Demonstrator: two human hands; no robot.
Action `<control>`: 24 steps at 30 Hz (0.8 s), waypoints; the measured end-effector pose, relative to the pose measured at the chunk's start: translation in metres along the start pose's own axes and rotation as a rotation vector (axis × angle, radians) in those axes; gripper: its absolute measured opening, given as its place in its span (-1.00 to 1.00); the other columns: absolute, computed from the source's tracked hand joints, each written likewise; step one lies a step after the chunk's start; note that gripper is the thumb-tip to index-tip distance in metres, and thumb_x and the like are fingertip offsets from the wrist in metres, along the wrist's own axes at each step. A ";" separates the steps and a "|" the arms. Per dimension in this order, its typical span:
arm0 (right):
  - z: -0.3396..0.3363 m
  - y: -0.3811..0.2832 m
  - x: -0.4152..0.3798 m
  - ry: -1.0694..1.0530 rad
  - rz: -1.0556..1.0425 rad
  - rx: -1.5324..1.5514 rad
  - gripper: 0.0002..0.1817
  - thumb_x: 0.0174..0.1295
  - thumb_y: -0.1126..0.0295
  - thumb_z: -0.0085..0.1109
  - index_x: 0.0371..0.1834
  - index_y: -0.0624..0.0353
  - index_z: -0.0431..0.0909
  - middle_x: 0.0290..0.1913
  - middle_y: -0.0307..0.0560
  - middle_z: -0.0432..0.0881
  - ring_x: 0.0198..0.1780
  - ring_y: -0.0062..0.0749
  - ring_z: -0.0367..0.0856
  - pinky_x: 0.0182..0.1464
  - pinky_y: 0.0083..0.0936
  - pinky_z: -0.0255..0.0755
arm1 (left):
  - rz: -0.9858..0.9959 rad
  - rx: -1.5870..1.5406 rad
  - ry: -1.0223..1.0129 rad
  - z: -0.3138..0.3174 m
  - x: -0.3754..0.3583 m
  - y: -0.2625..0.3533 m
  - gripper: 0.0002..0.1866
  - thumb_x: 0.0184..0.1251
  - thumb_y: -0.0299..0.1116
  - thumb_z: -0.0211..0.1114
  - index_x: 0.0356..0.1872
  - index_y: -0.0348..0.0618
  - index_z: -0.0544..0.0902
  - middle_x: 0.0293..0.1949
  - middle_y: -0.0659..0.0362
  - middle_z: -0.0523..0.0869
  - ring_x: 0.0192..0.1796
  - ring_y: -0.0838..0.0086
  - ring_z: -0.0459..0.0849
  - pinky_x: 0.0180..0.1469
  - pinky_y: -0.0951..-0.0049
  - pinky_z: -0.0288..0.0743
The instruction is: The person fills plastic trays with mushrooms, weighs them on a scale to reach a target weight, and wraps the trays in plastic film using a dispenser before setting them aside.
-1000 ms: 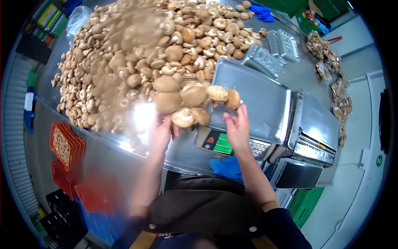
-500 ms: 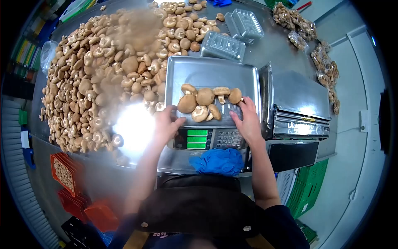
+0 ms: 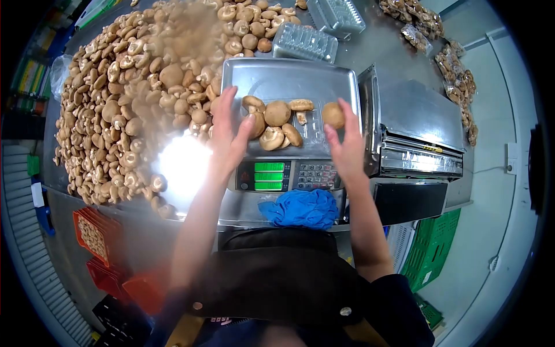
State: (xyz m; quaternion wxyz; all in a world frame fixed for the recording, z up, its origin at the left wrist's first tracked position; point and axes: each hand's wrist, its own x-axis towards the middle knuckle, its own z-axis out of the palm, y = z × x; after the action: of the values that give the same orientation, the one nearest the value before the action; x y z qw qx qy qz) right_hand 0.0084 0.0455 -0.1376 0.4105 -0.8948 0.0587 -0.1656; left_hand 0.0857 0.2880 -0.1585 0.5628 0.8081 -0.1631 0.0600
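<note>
A clear plastic punnet [image 3: 312,132] lies on the metal pan of a scale [image 3: 289,72], with several brown mushrooms [image 3: 277,113] in it. Between the thumb and fingers of my right hand [image 3: 349,151] is one round mushroom [image 3: 332,115], cap up, at the punnet's right end. My left hand [image 3: 229,141] is at the pan's left edge, fingers stretched and apart. Its thumb tip overlaps the leftmost mushroom [image 3: 257,126]. Below the pan, the scale's green display [image 3: 269,176] is lit, beside a keypad [image 3: 315,175].
A large heap of loose mushrooms [image 3: 98,115] covers the table's left. Empty punnets [image 3: 305,41] stand behind the scale. A crumpled blue cloth-like bundle [image 3: 300,209] lies in front. To the right are a metal wrapping machine [image 3: 419,156] and packed mushrooms [image 3: 457,81].
My right hand has taken a mushroom and shifted it rightward, away from the others. My left hand has moved up along the pan's side with its fingers extended. The view has tilted slightly.
</note>
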 end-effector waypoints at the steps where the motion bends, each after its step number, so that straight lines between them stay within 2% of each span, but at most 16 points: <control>1: 0.010 0.002 -0.008 -0.042 -0.038 -0.038 -0.40 0.29 0.35 0.15 0.40 0.12 0.23 0.36 0.15 0.30 0.36 0.07 0.30 0.38 -0.23 0.21 | 0.026 0.012 -0.007 0.007 0.003 -0.006 -0.36 0.32 -0.19 0.20 0.37 -0.22 0.28 0.37 -0.15 0.28 0.43 0.01 0.23 0.44 0.17 0.09; 4: 0.033 0.011 -0.023 -0.175 -0.116 -0.210 -0.37 0.31 0.29 0.13 0.43 0.11 0.20 0.41 0.16 0.22 0.39 0.13 0.25 0.41 -0.20 0.15 | 0.000 0.035 -0.078 0.025 0.006 -0.006 -0.38 0.30 -0.15 0.23 0.31 -0.22 0.36 0.36 -0.13 0.30 0.40 0.03 0.27 0.42 0.19 0.14; 5: 0.030 0.006 -0.021 -0.213 -0.025 -0.160 -0.37 0.34 0.18 0.08 0.44 0.11 0.19 0.45 0.18 0.16 0.43 0.15 0.18 0.42 -0.17 0.11 | 0.012 0.071 -0.073 0.026 0.007 -0.001 -0.37 0.28 -0.14 0.26 0.31 -0.23 0.36 0.35 -0.13 0.32 0.38 0.03 0.30 0.40 0.19 0.18; 8: 0.025 0.013 -0.008 -0.090 -0.002 0.028 -0.38 0.36 0.11 0.04 0.43 0.10 0.21 0.45 0.20 0.14 0.46 0.14 0.11 0.43 -0.16 0.10 | 0.039 0.079 0.017 0.026 0.008 0.000 -0.36 0.21 -0.12 0.32 0.26 -0.24 0.41 0.30 -0.12 0.38 0.32 0.04 0.37 0.34 0.19 0.27; 9: 0.025 0.009 -0.002 -0.041 -0.006 0.064 -0.38 0.37 0.06 0.03 0.42 0.11 0.24 0.44 0.23 0.16 0.46 0.13 0.11 0.43 -0.15 0.09 | 0.050 0.064 0.060 0.027 0.009 -0.002 -0.36 0.18 -0.12 0.34 0.24 -0.24 0.43 0.28 -0.12 0.39 0.30 0.04 0.40 0.32 0.18 0.29; 12: 0.050 0.016 0.009 -0.061 -0.065 -0.074 -0.38 0.35 0.05 0.05 0.40 0.11 0.26 0.39 0.22 0.23 0.42 0.15 0.18 0.43 -0.14 0.06 | 0.060 0.139 -0.014 0.043 0.008 -0.001 -0.41 0.07 -0.14 0.41 0.12 -0.22 0.53 0.22 -0.10 0.44 0.22 0.04 0.45 0.25 0.18 0.36; 13: 0.054 0.012 0.008 -0.067 -0.204 -0.184 -0.37 0.33 0.04 0.07 0.39 0.10 0.27 0.36 0.21 0.28 0.38 0.15 0.23 0.44 -0.13 0.02 | 0.170 0.249 0.034 0.053 0.006 -0.004 -0.46 -0.04 -0.19 0.47 0.01 -0.18 0.60 0.17 -0.09 0.48 0.16 0.05 0.48 0.19 0.18 0.40; 14: 0.054 0.010 0.007 -0.070 -0.172 -0.160 -0.37 0.32 0.04 0.08 0.39 0.09 0.27 0.36 0.20 0.28 0.38 0.14 0.23 0.44 -0.12 0.01 | 0.193 0.282 0.067 0.056 0.004 -0.004 -0.48 -0.09 -0.24 0.50 -0.03 -0.16 0.61 0.14 -0.08 0.49 0.13 0.06 0.50 0.15 0.18 0.43; 16: 0.055 0.006 0.006 -0.077 -0.126 -0.108 -0.36 0.31 0.04 0.10 0.39 0.08 0.27 0.35 0.19 0.29 0.38 0.13 0.23 0.45 -0.12 -0.01 | 0.125 0.263 0.065 0.054 0.004 -0.005 -0.51 -0.03 -0.27 0.50 -0.01 -0.17 0.63 0.17 -0.03 0.50 0.07 0.16 0.59 0.10 0.31 0.52; 17: 0.055 0.007 0.006 -0.098 -0.125 -0.126 -0.35 0.31 0.02 0.09 0.40 0.07 0.25 0.37 0.20 0.27 0.40 0.12 0.22 0.45 -0.13 0.00 | 0.116 0.207 0.062 0.052 0.004 -0.002 -0.46 -0.10 -0.23 0.52 -0.02 -0.15 0.61 0.16 -0.06 0.49 0.10 0.07 0.53 0.10 0.19 0.47; 18: 0.053 0.008 0.007 -0.088 -0.098 -0.080 -0.34 0.31 0.02 0.08 0.41 0.07 0.23 0.38 0.21 0.26 0.41 0.11 0.21 0.45 -0.14 0.00 | 0.075 0.107 0.030 0.046 0.001 0.001 -0.41 -0.04 -0.21 0.50 0.09 -0.13 0.56 0.22 -0.07 0.45 0.21 0.05 0.47 0.22 0.20 0.39; 20: 0.046 0.012 0.008 -0.076 -0.036 0.007 -0.32 0.32 0.01 0.07 0.43 0.09 0.20 0.39 0.22 0.24 0.42 0.09 0.20 0.45 -0.15 0.02 | 0.131 0.193 0.083 0.023 -0.003 0.000 -0.35 0.05 -0.22 0.45 0.22 -0.12 0.48 0.30 -0.06 0.39 0.33 0.06 0.37 0.36 0.18 0.24; 21: 0.038 0.016 0.009 -0.042 -0.047 0.044 -0.28 0.33 -0.01 0.05 0.44 0.15 0.15 0.41 0.24 0.20 0.43 0.09 0.18 0.45 -0.17 0.05 | 0.059 0.080 0.145 0.009 -0.009 -0.008 -0.35 0.14 -0.24 0.38 0.29 -0.13 0.41 0.36 -0.05 0.34 0.41 0.09 0.28 0.44 0.17 0.09; 22: 0.029 0.020 0.007 -0.002 -0.046 0.083 -0.26 0.33 0.01 0.05 0.44 0.22 0.12 0.41 0.23 0.20 0.43 0.05 0.20 0.43 -0.19 0.09 | 0.041 0.052 0.232 -0.013 -0.013 -0.019 -0.42 0.21 -0.21 0.31 0.26 -0.17 0.46 0.30 -0.02 0.41 0.32 0.20 0.39 0.29 0.25 0.33; 23: 0.018 0.017 0.001 0.027 0.040 0.207 -0.28 0.33 0.01 0.06 0.42 0.24 0.16 0.38 0.19 0.28 0.39 -0.02 0.28 0.39 -0.24 0.17 | -0.080 -0.146 0.310 -0.032 -0.025 -0.024 -0.47 0.22 -0.32 0.29 0.23 -0.23 0.48 0.23 0.00 0.49 0.26 0.23 0.46 0.25 0.28 0.36; 24: 0.011 0.021 -0.004 0.084 0.024 0.248 -0.38 0.35 0.07 0.05 0.35 0.27 0.29 0.29 0.14 0.42 0.32 -0.12 0.41 0.34 -0.30 0.24 | -0.079 0.065 0.343 -0.058 -0.042 -0.051 -0.54 0.23 -0.42 0.26 0.17 -0.28 0.52 0.14 0.02 0.56 0.18 0.27 0.53 0.23 0.30 0.38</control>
State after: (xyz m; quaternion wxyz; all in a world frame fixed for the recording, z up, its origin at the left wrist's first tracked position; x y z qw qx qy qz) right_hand 0.0093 0.0407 -0.1610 0.5170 -0.8287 0.0659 -0.2040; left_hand 0.0687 0.3662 -0.1949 0.5577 0.8096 -0.0309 0.1804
